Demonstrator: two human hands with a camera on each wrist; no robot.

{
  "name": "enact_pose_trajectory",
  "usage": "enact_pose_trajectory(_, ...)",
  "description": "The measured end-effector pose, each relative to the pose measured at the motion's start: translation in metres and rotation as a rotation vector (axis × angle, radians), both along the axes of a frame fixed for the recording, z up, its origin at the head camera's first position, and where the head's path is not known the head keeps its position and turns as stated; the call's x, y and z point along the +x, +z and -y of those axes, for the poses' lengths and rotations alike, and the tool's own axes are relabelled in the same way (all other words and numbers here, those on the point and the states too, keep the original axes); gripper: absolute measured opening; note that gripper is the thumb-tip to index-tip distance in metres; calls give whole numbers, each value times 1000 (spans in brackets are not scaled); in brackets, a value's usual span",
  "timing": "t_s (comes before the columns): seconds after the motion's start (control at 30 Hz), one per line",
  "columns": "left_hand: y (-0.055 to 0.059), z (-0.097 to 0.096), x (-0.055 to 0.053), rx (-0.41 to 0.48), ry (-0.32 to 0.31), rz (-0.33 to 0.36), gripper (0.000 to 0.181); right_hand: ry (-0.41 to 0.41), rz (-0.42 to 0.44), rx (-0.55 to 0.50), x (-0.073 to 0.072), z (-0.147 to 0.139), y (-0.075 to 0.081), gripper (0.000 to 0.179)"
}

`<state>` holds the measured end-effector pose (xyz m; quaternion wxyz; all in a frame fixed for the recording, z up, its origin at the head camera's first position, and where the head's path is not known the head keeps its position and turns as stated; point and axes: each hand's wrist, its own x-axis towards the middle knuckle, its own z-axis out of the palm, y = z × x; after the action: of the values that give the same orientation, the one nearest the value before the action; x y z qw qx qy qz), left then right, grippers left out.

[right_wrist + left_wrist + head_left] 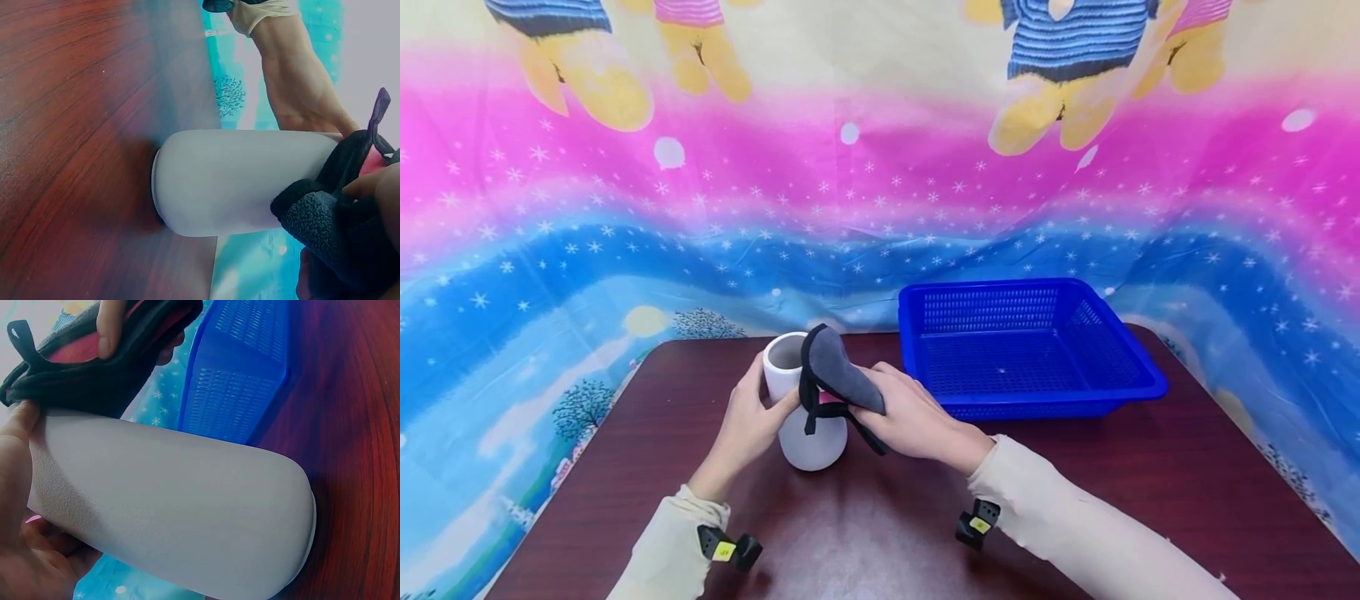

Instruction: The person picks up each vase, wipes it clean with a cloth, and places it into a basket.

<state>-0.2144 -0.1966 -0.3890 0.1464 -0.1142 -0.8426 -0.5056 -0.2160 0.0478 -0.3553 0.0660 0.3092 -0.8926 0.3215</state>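
A white vase-like container (815, 446) with an open round mouth stands upright on the dark red wooden table (715, 400). My left hand (741, 429) grips it near the top, with the thumb at the near side and the other fingers behind it. In my right hand (917, 417) I pinch a folded grey fleecy cloth (838, 367) with black edging, a hanging loop and a pink-red patch. The cloth lies against the container's upper side, right at the rim. In the left wrist view the container's smooth wall (175, 500) fills the middle.
A blue perforated plastic basket (1030, 408) sits at the back right of the table, just beyond my right hand. Behind the table hangs a printed curtain (790, 208) with snowflakes and bears. A small black device (977, 525) is strapped on each sleeve.
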Motion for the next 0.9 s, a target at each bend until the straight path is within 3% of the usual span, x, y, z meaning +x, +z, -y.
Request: enact_pose_trajectory(0.9,-1,0,0,-11,-4,-20,61,-41,-36,25,1,5,-14,42)
